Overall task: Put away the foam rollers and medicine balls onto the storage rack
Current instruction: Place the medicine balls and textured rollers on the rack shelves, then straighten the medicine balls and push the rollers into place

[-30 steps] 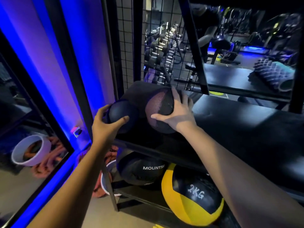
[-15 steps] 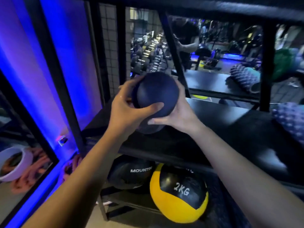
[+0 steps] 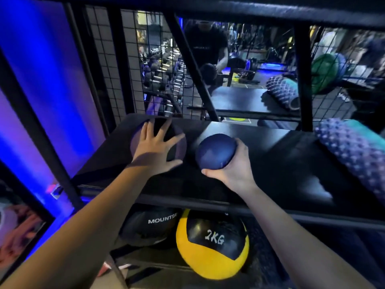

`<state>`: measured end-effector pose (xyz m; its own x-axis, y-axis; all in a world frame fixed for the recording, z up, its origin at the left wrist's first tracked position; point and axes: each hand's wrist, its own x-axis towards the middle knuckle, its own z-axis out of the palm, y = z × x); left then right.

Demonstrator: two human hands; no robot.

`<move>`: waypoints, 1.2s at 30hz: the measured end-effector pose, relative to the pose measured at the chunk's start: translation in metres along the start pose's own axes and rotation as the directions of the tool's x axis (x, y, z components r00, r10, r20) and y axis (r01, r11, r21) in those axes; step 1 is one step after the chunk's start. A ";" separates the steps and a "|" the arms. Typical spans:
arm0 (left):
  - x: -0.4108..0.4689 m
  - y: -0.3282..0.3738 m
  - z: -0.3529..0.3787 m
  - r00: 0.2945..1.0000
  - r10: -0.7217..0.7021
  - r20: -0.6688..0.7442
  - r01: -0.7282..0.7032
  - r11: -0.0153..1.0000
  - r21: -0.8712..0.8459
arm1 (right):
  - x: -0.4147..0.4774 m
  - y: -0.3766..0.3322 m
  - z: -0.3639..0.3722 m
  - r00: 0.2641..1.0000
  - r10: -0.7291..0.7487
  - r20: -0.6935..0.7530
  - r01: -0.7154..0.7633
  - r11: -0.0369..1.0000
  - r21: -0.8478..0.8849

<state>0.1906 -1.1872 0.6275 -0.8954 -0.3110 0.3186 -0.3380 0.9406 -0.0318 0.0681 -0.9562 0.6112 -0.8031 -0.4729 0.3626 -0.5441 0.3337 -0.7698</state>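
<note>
My right hand (image 3: pixel 233 172) grips a small dark blue medicine ball (image 3: pixel 216 151) from below, just over the black shelf (image 3: pixel 281 163) of the storage rack. My left hand (image 3: pixel 156 149) lies with spread fingers on a purple and black medicine ball (image 3: pixel 179 147) at the shelf's left end. A knobbly blue and teal foam roller (image 3: pixel 352 151) lies at the shelf's right end. On the lower shelf sit a black medicine ball (image 3: pixel 150 228) marked MOUNTSE and a yellow and black 2KG ball (image 3: pixel 212 245).
A mirror behind the rack's wire grid (image 3: pixel 158 65) reflects a person, dumbbells and a second foam roller (image 3: pixel 283 92). A diagonal rack brace (image 3: pixel 191 67) and an upright post (image 3: pixel 303 80) cross the back. A blue-lit wall (image 3: pixel 41 80) stands at the left.
The blue ball, held up in both hands half a second ago, now sits in my right hand alone, lower and to the right. My left hand has moved onto the purple ball.
</note>
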 end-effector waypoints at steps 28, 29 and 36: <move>-0.023 0.005 0.005 0.996 -0.093 0.010 0.094 0.994 -0.056 | 0.036 -0.018 0.038 0.902 0.129 0.411 0.066 0.902 -0.427; -0.023 0.006 0.000 0.996 -0.087 0.032 0.089 0.995 -0.046 | 0.034 -0.019 0.036 0.911 0.127 0.393 0.053 0.908 -0.415; -0.090 0.024 -0.002 0.764 -0.263 -0.589 0.160 0.962 -0.222 | -0.055 -0.007 0.018 0.943 -0.200 -0.266 0.164 0.975 -0.153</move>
<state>0.2637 -1.1359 0.6000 -0.4248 -0.4048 0.8097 -0.4039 0.8853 0.2307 0.1202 -0.9472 0.5869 -0.7130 -0.2960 0.6356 -0.6989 0.3723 -0.6106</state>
